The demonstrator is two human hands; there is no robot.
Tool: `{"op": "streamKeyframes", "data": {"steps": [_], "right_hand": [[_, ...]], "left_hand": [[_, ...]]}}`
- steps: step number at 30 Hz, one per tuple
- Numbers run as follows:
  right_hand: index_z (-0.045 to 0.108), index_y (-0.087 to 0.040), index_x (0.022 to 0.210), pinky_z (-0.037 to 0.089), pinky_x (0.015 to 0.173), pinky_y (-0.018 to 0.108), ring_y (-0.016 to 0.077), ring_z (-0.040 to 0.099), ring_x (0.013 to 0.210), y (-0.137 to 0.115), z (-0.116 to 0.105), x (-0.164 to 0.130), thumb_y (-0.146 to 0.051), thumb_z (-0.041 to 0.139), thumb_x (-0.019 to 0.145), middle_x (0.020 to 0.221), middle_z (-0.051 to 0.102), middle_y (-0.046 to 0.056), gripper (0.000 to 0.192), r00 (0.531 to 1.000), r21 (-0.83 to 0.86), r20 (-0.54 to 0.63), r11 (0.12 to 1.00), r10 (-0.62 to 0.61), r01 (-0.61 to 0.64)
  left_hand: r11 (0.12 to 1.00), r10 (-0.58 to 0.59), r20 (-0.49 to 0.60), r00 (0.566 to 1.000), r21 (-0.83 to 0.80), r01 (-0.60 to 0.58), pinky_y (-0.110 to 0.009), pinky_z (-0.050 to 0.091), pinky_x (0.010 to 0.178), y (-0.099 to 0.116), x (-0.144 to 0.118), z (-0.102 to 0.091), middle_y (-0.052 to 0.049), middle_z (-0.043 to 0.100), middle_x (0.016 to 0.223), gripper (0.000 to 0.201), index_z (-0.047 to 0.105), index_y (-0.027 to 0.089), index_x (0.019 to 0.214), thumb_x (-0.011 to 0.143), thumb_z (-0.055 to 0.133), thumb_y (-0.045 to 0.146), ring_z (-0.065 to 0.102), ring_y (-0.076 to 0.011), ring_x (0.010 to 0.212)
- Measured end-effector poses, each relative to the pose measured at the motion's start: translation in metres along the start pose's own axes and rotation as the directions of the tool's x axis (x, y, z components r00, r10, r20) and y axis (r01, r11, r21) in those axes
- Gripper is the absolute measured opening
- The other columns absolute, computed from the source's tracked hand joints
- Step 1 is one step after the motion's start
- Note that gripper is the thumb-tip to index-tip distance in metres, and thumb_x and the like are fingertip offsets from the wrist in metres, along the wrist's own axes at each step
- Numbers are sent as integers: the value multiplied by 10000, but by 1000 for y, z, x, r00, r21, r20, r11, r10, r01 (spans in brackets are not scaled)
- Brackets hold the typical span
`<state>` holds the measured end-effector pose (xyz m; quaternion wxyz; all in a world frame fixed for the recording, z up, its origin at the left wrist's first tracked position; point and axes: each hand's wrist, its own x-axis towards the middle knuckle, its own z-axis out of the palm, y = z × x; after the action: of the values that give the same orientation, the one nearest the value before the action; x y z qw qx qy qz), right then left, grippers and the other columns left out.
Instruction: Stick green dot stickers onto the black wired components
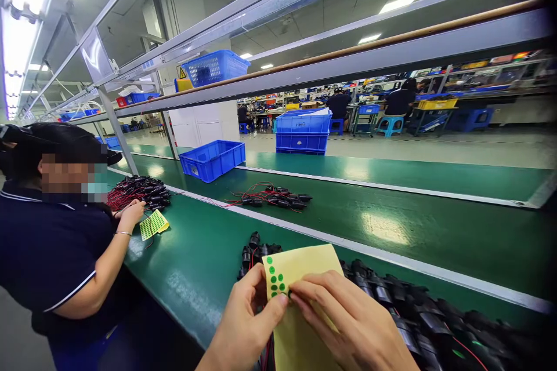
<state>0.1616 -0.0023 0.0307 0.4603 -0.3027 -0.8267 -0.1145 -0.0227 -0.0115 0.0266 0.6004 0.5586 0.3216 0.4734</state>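
My left hand (250, 316) grips a pale yellow sticker sheet (308, 261) by its left side, with the thumb on its face. Rows of small green dot stickers (272, 270) run down the left part of the sheet. The fingertips of my right hand (343, 316) are pinched together over the sheet, at a green dot beside my left thumb. Behind and to the right of the sheet lies a pile of black cylindrical parts (404, 301) with thin red wires. The sheet and my hands hide some of this pile.
At left, a co-worker (65, 243) handles wired parts above another sticker sheet (154, 224), beside a heap of black parts (143, 191). More wired parts (278, 197) lie on the green bench (187, 266) beyond a white strip. A blue bin (213, 161) stands farther back, beneath a metal shelf rail.
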Motion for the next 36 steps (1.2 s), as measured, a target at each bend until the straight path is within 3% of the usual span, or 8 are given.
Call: {"op": "streamKeyframes", "data": {"steps": [9, 15, 20, 24, 26, 30, 33, 36], "right_hand": [[638, -182, 1059, 525, 696, 272, 150, 675, 753, -7, -2, -3, -114, 516, 988, 879, 740, 54, 157, 999, -56, 38, 998, 8, -6], [638, -177, 1058, 531, 657, 294, 164, 664, 711, -3, 2, -11, -108, 487, 977, 865, 742, 45, 185, 991, -129, 117, 988, -66, 81], [622, -186, 949, 507, 613, 301, 158, 633, 643, -4, 19, -15, -106, 515, 955, 757, 693, 11, 133, 992, -153, 83, 982, -97, 109], [576, -220, 871, 502, 598, 238, 114, 632, 654, -3, 14, -8, -118, 497, 961, 742, 662, -13, 157, 999, 31, 31, 999, 24, -25], [574, -233, 883, 513, 611, 215, 102, 646, 674, 2, 2, -2, -149, 493, 977, 758, 663, -13, 150, 997, 68, 8, 995, 78, -78], [597, -258, 911, 551, 631, 201, 112, 687, 699, 16, -26, 6, -259, 522, 997, 795, 690, -3, 115, 988, -29, -14, 987, 155, -156], [616, -270, 915, 559, 623, 202, 123, 691, 689, 27, -36, 2, -296, 564, 977, 799, 694, -3, 86, 979, -87, -63, 977, 192, -197], [633, -274, 902, 567, 650, 216, 135, 686, 706, 36, -39, -6, -308, 589, 957, 813, 691, 2, 79, 954, -97, -123, 953, 273, -286]], "left_hand": [[994, -8, -136, 991, 110, 24, -283, 503, 872, -2, -1, -1, -79, 751, 1054, 378, 577, 194, 1128, 894, 689, 467, 650, -143, 794], [963, -6, -214, 977, 263, 63, -261, 488, 829, 6, -7, 5, -83, 776, 1025, 395, 563, 203, 1143, 900, 662, 499, 676, -199, 923], [976, -72, -158, 985, 194, 102, -221, 434, 653, -2, -8, -3, -31, 755, 814, 463, 492, 199, 1163, 902, 633, 555, 609, -126, 665], [965, -187, -147, 971, 160, 210, -243, 480, 652, -16, 1, -50, -22, 729, 779, 501, 450, 199, 1096, 853, 638, 595, 626, -133, 624], [922, -227, -175, 958, 278, 269, -312, 535, 751, -28, 8, -90, -41, 736, 837, 480, 432, 206, 1064, 846, 573, 609, 680, -172, 703], [770, -286, -254, 924, 513, 379, -372, 536, 708, -60, 20, -166, -70, 700, 764, 377, 453, 197, 915, 790, 518, 547, 692, -250, 728], [577, -148, -376, 915, 718, 389, -510, 515, 842, -78, 35, -196, -163, 680, 906, 339, 488, 162, 963, 788, 502, 452, 662, -347, 916], [385, 79, -347, 934, 875, 293, -569, 374, 1075, -84, 70, -192, -233, 580, 1235, 344, 481, 117, 1156, 888, 423, 324, 505, -368, 1226]]}}
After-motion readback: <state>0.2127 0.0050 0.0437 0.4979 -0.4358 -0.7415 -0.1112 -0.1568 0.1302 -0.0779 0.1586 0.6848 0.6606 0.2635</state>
